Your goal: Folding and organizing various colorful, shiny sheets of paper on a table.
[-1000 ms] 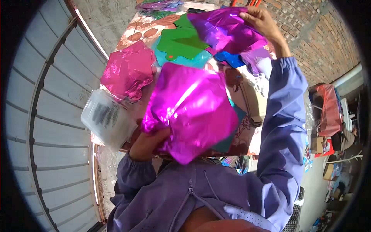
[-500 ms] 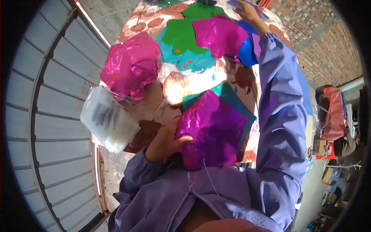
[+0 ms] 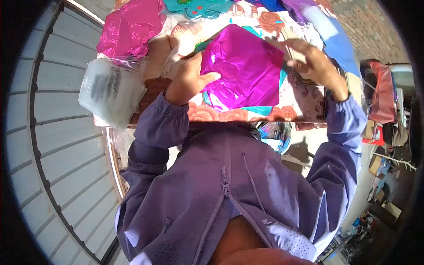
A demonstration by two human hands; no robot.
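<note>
A shiny magenta foil piece (image 3: 247, 66), flat and five-cornered like an uninflated balloon, lies in front of me on the patterned tablecloth. Teal foil (image 3: 258, 110) peeks out from beneath it. My left hand (image 3: 189, 81) grips its left edge, thumb on top and the other fingers partly hidden. Just off its right corner is my right hand (image 3: 316, 68), fingers bent and apart, with nothing visible in them. Below that hand lie some flat beige pieces (image 3: 304, 79), partly covered by it.
Crumpled pink foil (image 3: 130, 28) lies far left, beyond a clear plastic bag (image 3: 108, 90) at the table's left edge. More teal foil (image 3: 198, 8) is at the back. White string (image 3: 307, 32) sits beside a blue sheet (image 3: 338, 44) on the right.
My right arm has come back from the table's far right corner to beside the magenta foil. My left hand still grips the foil. The view has shifted, showing less of the far table.
</note>
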